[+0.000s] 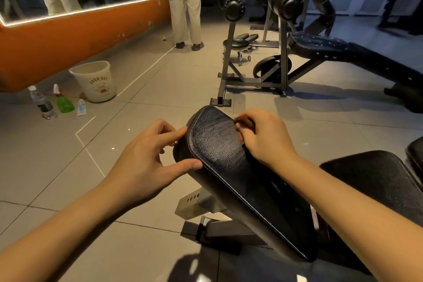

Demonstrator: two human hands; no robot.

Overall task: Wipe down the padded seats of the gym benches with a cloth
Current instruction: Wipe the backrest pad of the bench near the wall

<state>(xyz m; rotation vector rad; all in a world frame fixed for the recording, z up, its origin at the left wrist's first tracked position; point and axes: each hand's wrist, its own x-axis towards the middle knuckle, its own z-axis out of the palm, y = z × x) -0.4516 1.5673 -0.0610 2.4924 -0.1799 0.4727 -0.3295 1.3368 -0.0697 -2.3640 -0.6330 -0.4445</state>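
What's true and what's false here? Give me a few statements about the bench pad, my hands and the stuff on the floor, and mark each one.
1. The left hand is at the left edge of the black padded seat and the right hand at its right edge. True.
2. The green spray bottle stands on the padded seat. False: it stands on the floor, beside a clear bottle.
3. A white bucket stands on the floor near the orange wall.
True.
4. A cloth lies spread flat over the middle of the seat. False: its middle is bare.
5. Nobody else is in the room. False: a person in light trousers stands further back.
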